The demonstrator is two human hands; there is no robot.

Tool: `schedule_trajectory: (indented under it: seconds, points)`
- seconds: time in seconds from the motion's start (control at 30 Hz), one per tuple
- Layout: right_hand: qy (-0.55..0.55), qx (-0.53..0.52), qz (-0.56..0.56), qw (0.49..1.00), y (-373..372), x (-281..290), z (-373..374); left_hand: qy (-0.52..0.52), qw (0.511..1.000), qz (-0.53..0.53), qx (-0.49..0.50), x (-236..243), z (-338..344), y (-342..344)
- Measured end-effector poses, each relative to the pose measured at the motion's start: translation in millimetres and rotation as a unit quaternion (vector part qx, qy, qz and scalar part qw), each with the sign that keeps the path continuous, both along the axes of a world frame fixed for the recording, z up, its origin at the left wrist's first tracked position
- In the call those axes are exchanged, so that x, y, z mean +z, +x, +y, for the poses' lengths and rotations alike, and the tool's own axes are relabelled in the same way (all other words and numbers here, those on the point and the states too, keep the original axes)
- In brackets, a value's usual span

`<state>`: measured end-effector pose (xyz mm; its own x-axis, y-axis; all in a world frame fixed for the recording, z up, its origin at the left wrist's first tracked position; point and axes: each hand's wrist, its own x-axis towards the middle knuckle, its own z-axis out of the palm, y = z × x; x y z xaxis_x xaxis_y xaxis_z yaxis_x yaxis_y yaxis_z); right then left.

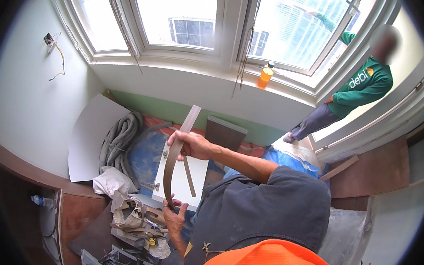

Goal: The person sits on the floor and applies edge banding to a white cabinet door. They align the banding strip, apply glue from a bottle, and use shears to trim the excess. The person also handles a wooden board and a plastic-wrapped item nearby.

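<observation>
A thin, wood-grain edging strip (168,175) bows in a curve between my two hands. My right hand (196,146) pinches it near its upper part, fingers closed, and the strip's pale far end sticks out beyond. Lower down, my left hand (175,218) grips the strip's near end between thumb and fingers. Under the strip lies a white cabinet panel (200,174) with metal hinges (156,186) along its left edge. A narrow brown strip (190,179) shows over that panel below my right hand; whether it joins the curved strip I cannot tell.
Grey corrugated hose (119,140) lies coiled at the left wall. Tools and bags (132,216) crowd the floor near my left hand. A brown panel (225,133) leans below the windows. An orange bottle (265,76) stands on the sill. Another person in green (370,86) stands at the right window.
</observation>
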<state>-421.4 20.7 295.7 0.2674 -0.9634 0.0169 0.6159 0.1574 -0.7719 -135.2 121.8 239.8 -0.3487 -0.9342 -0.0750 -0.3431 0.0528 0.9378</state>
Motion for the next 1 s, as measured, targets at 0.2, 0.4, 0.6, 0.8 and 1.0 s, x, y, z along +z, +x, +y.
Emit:
schedule_trajectory:
  seconds: [0.2,0.4,0.6,0.8,1.0]
  points:
    - [-0.032,0.222,0.207,0.952,-33,24,23,-0.077,0.984,-0.097,0.126,39,-4,-5]
    - [-0.282,0.066,0.386,0.876,-49,111,73,-0.162,0.960,-0.206,0.099,130,-32,-12]
    - [-0.258,-0.265,0.661,0.653,-75,111,54,-0.226,0.959,-0.164,0.041,193,-41,-46]
    - [-0.255,-0.166,0.637,0.708,-81,83,51,-0.289,0.957,-0.011,-0.013,220,-46,-63]
    - [-0.164,-0.177,0.236,0.941,-73,100,62,-0.315,0.947,0.050,0.022,226,-72,-83]
